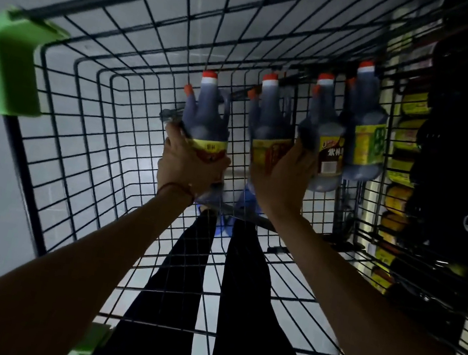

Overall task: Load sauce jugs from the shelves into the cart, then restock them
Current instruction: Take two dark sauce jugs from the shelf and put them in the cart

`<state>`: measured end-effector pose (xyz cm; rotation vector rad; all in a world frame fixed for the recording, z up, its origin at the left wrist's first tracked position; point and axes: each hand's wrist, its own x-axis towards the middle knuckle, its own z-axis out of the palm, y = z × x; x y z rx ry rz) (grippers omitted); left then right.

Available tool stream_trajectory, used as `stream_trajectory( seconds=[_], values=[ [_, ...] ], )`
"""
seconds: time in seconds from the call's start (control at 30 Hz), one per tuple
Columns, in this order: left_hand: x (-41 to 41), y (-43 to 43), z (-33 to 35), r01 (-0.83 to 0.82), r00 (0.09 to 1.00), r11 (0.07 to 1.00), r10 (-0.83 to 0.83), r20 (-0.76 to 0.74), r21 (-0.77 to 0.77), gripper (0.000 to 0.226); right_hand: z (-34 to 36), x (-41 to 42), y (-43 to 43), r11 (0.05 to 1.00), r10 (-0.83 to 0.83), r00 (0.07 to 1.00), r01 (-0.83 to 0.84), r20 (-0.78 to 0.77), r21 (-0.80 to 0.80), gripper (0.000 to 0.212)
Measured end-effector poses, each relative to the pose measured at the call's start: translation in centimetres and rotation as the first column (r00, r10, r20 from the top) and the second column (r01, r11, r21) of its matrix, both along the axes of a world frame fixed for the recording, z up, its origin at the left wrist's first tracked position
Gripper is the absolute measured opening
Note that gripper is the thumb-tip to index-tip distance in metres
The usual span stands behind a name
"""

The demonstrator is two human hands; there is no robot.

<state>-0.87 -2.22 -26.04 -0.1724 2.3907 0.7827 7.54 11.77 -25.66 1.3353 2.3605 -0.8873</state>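
Reaching into the wire cart (pixel 101 0), left hand (pixel 187 166) clamped round the leftmost sauce jug (pixel 207 116), right hand (pixel 284 170) clasping the second jug (pixel 267 120), third jug (pixel 328 156) and fourth jug (pixel 364 138) alongside, all upright

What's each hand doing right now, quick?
The left hand grips the leftmost jug.
The right hand grips the second jug from the left.
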Motion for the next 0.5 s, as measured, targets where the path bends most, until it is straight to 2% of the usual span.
stream_trajectory(
  seconds=[0.07, 0.2, 0.3, 0.4, 0.5],
  values=[
    [0.0, -0.2, 0.0, -0.031, 0.999, 1.0, 0.031, 0.021, -0.003, 0.098, -0.3, 0.0, 0.4, 0.999, -0.006, 1.0, 0.006, 0.006, -0.043, 0.092],
    [-0.1, -0.4, 0.0, -0.164, 0.975, 0.986, 0.163, 0.154, -0.003, 0.104, -0.4, -0.1, 1.5, 0.973, -0.145, 0.989, 0.143, 0.003, -0.181, 0.095],
    [-0.2, -0.8, -0.1, -0.191, 0.962, 0.982, 0.186, 0.198, 0.002, 0.108, -0.6, -0.1, 2.0, 0.952, -0.161, 0.987, 0.162, 0.025, -0.258, 0.094],
    [-0.2, -1.0, -0.5, -0.235, 0.949, 0.971, 0.218, 0.227, 0.048, 0.108, -1.0, -0.3, 2.2, 0.946, -0.165, 0.985, 0.174, 0.056, -0.273, 0.106],
    [0.3, -1.0, -0.8, -0.25, 0.952, 0.966, 0.232, 0.199, 0.069, 0.109, -1.6, -0.6, 0.9, 0.975, -0.024, 0.99, 0.054, 0.139, -0.215, 0.129]
  ],
)
